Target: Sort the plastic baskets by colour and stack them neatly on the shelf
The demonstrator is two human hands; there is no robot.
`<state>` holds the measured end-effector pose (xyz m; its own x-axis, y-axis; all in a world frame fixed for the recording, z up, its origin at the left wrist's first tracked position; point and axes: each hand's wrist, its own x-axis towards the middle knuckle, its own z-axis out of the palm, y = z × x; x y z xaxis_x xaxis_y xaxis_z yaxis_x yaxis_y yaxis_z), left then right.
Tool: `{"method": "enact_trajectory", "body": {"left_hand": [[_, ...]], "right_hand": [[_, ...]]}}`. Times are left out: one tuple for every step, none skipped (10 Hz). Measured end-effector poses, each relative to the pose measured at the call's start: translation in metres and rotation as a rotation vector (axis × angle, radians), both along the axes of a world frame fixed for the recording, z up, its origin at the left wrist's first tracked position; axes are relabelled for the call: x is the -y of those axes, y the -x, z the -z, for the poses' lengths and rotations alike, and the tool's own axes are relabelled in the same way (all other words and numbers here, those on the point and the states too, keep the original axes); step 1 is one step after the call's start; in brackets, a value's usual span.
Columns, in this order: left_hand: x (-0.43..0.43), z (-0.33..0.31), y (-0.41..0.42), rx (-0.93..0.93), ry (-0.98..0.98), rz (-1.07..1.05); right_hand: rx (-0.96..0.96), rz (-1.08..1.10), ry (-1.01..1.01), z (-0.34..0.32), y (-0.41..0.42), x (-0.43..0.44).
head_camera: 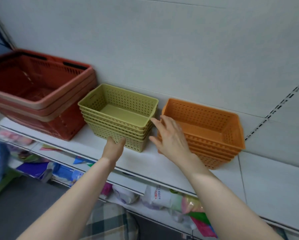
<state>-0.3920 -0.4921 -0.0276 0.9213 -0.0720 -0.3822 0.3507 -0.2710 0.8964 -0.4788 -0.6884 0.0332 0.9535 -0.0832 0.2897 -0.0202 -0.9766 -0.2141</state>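
A stack of several green perforated baskets [121,116] stands on the white shelf [162,163], with a stack of several orange baskets [212,134] just to its right. My left hand [115,146] touches the lower front of the green stack, fingers pressed against it. My right hand [169,135] is spread open in the gap between the two stacks. Its fingertips are near the green stack's right rim and its palm lies over the orange stack's left end. Neither hand holds a basket.
A stack of large red shopping baskets [38,92] with black handles fills the shelf's left end. The white back wall [180,49] rises behind. Bagged goods [159,198] lie on the lower shelf, and a checked cloth [110,220] is below.
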Motion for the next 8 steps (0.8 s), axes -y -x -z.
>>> {"method": "enact_trajectory", "body": {"left_hand": [[-0.016,0.003,-0.035,-0.024,0.062,0.009],[-0.018,0.007,-0.058,-0.045,0.082,0.034],[-0.016,0.015,-0.068,-0.037,0.097,0.063],[-0.016,0.019,-0.074,-0.034,0.087,0.13],[-0.021,0.027,-0.081,-0.005,0.063,0.202],[-0.027,0.027,-0.08,0.01,0.042,0.251],[-0.034,0.02,-0.067,0.018,0.044,0.269],[-0.054,0.023,-0.041,0.049,-0.006,0.303]], "right_hand": [[-0.044,0.068,0.069,0.007,-0.022,-0.025],[-0.072,0.154,0.1,0.011,-0.034,-0.036],[-0.049,0.211,0.13,0.015,-0.04,-0.038],[-0.047,0.248,0.16,0.016,-0.046,-0.038],[-0.039,0.272,0.184,0.019,-0.051,-0.035],[-0.066,0.254,0.153,0.017,-0.051,-0.037],[-0.049,0.185,0.093,0.017,-0.04,-0.03],[-0.023,0.247,0.013,0.009,0.004,-0.019]]}}
